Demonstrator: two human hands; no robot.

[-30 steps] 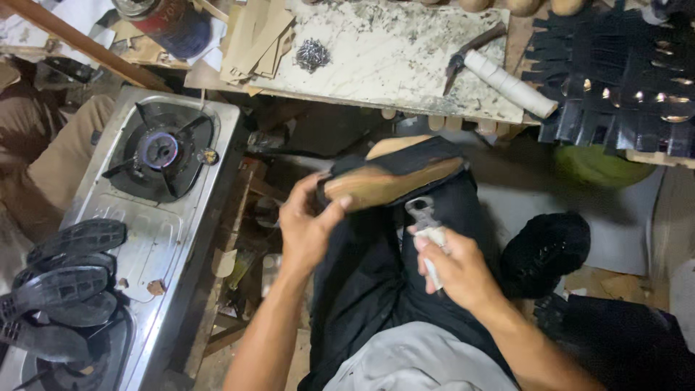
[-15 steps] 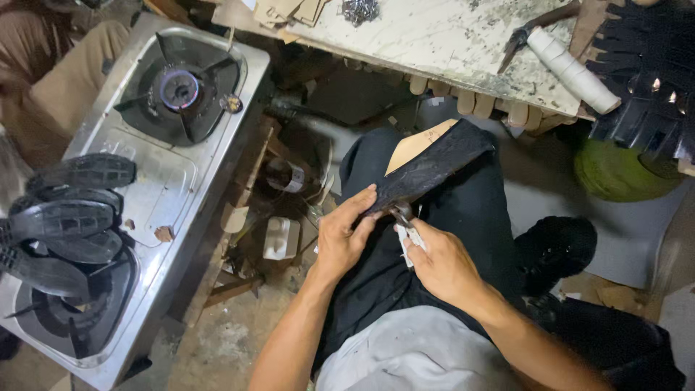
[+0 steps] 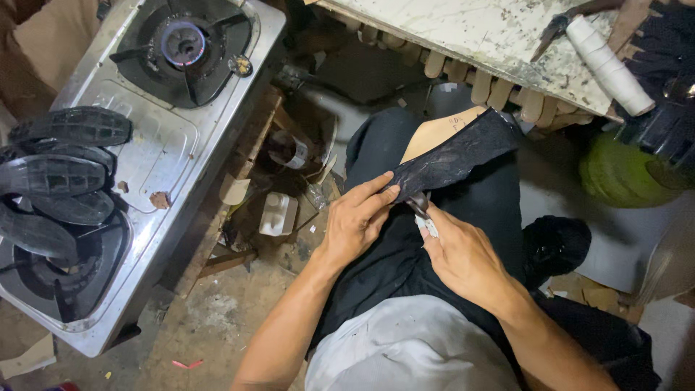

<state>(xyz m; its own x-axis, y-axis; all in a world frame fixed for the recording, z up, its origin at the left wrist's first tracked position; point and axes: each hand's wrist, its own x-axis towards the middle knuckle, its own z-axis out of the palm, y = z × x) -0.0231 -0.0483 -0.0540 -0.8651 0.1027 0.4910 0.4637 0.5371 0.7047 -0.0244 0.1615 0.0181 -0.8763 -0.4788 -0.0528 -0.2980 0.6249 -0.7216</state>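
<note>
Black leather piece (image 3: 452,158): it lies across my lap, over my dark trousers, with a tan shaped form (image 3: 434,134) showing beneath its upper edge. The piece runs diagonally, its far end near the edge of the marble-topped bench (image 3: 478,32) and its near end at my hands.

My left hand (image 3: 358,217) rests on the near end, fingers held together and extended flat, their tips pressing the leather down. It is neither spread wide nor pinching.

My right hand (image 3: 460,253) is curled closed around a small metal tool (image 3: 423,213); the tool's dark head meets the lower edge of the leather just beside my left fingertips. I cannot tell the tool's exact kind, as my fingers cover most of it.

To my left stands a two-burner gas stove (image 3: 145,145); the far burner (image 3: 182,43) shows a small flame. Several black shoe soles (image 3: 61,174) are stacked over the near burner.

On the bench top lie a white roll (image 3: 608,65) and a hammer (image 3: 561,22) beside it. A green rounded object (image 3: 626,170) sits below the bench on my right. Scraps and small containers litter the floor (image 3: 217,318) between the stove and my leg.
</note>
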